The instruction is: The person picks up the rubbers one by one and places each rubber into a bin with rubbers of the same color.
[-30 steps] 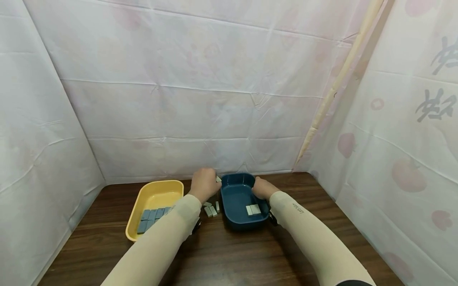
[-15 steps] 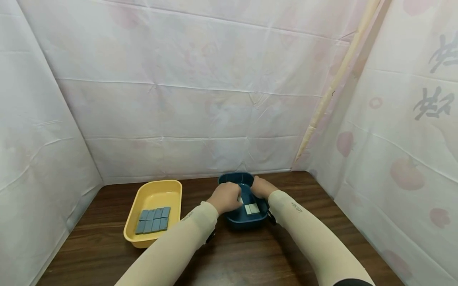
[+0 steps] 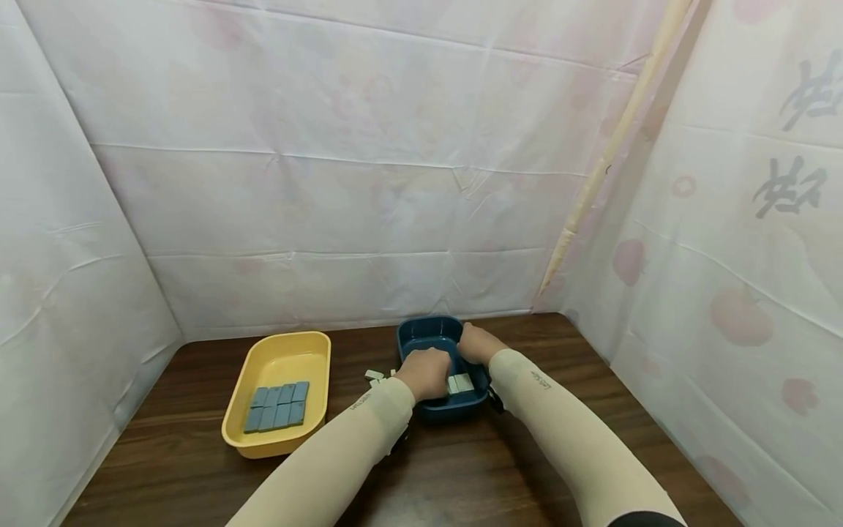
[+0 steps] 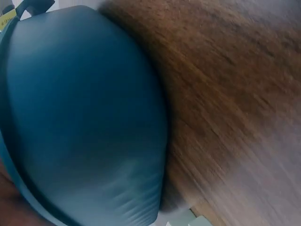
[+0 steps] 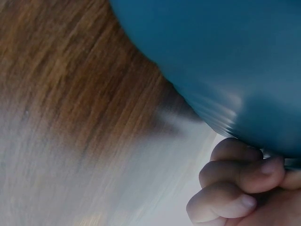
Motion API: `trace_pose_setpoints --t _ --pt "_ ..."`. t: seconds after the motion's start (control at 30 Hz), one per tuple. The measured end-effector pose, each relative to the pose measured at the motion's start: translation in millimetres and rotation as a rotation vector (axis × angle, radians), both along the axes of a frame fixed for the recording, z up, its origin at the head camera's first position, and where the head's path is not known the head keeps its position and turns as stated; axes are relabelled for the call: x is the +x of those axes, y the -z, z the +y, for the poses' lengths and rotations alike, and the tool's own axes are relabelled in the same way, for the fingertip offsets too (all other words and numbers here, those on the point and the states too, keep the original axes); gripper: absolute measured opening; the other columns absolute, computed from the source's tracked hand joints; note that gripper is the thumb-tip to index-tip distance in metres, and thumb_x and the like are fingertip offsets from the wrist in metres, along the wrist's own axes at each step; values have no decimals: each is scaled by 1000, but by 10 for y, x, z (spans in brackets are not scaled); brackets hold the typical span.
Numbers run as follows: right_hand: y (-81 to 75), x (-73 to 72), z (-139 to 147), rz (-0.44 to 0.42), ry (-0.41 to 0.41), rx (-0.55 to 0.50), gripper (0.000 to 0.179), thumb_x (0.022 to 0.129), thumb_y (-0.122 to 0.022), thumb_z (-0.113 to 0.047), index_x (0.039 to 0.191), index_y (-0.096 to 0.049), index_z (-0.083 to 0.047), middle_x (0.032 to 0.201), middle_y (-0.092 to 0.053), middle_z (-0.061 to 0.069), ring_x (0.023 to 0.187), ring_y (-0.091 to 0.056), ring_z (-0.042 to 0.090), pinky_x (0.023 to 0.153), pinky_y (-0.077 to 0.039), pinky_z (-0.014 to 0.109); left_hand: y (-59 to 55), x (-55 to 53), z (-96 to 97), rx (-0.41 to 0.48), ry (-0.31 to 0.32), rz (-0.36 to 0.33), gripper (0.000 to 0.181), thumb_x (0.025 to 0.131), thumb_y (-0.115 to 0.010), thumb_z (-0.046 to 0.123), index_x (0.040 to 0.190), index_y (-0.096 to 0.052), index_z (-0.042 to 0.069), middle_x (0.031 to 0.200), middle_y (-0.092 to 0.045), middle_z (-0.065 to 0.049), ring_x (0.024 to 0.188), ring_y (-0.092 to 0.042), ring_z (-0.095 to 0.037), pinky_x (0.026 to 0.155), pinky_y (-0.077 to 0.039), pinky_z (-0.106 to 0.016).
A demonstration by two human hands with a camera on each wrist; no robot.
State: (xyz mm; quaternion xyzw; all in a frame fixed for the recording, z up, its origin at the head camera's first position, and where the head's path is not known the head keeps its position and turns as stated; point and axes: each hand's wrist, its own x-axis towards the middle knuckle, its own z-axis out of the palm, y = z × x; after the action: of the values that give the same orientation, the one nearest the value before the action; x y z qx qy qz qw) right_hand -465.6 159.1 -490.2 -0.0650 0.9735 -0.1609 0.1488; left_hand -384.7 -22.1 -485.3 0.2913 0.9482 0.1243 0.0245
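A dark blue tray (image 3: 431, 323) stands near the back of the table. My left hand (image 3: 426, 372) reaches down inside it, fingers curled, right beside the pale rectangular tiles (image 3: 464, 383) on the tray floor. The pale tile it carried is hidden under the hand. At the tray's right side my right hand (image 3: 479, 344) grips the rim; in the right wrist view its curled fingers (image 5: 225, 174) lie against the blue wall (image 5: 225, 56). The left wrist view is filled mostly by the tray's outer wall (image 4: 89, 108).
Several loose pale tiles (image 3: 375, 375) lie on the wooden table (image 3: 435, 468) left of the blue tray, partly behind my left wrist. Farther left, a yellow tray (image 3: 283, 355) holds grey-blue tiles (image 3: 279, 405) in two rows. A white curtain (image 3: 369, 176) encloses the table's back and sides.
My left hand has moved right from the loose tiles into the blue tray with a pale tile, then down beside the tiles there. The right hand stays at the rim.
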Motion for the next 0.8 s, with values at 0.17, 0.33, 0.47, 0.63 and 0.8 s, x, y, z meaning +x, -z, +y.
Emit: trace_pose_setpoints --t 0.17,0.33,0.47,0.63,0.8 --pt "10 -13 6 9 1 1 73 119 -50 -23 175 -20 13 182 -33 31 158 -53 44 130 -45 57 -3 -3 -1 21 -4 7 54 95 -82 9 55 -48 21 51 -37 9 50 -32 -10 49 -31 -28" --pt "28 -33 2 8 0 4 73 119 -51 -24 174 -22 14 181 -35 31 147 -63 41 124 -50 55 -92 -57 -128 43 -34 83 39 99 -90 29 67 -70 22 65 -63 8 64 -57 -12 63 -51 -32" --pt "41 -51 -13 -2 26 1 73 117 -51 -22 175 -21 12 181 -36 31 144 -64 39 121 -52 55 -257 -109 -316 36 -106 200 19 104 -84 27 86 -82 19 90 -75 3 86 -65 -19 80 -59 -41" --pt "34 -54 -8 -7 42 -3 73 118 -50 -23 176 -20 10 182 -33 29 162 -49 44 130 -44 59 -406 -173 -567 95 -213 254 36 103 -74 9 69 -64 15 71 -56 1 66 -50 -17 58 -46 -34" --pt "13 -22 -19 -13 49 -8 74 118 -51 -23 176 -20 10 182 -32 30 164 -46 45 132 -42 60 -360 -235 -800 136 -303 160 51 101 -65 -2 64 -38 20 65 -32 3 58 -30 -16 51 -28 -32"
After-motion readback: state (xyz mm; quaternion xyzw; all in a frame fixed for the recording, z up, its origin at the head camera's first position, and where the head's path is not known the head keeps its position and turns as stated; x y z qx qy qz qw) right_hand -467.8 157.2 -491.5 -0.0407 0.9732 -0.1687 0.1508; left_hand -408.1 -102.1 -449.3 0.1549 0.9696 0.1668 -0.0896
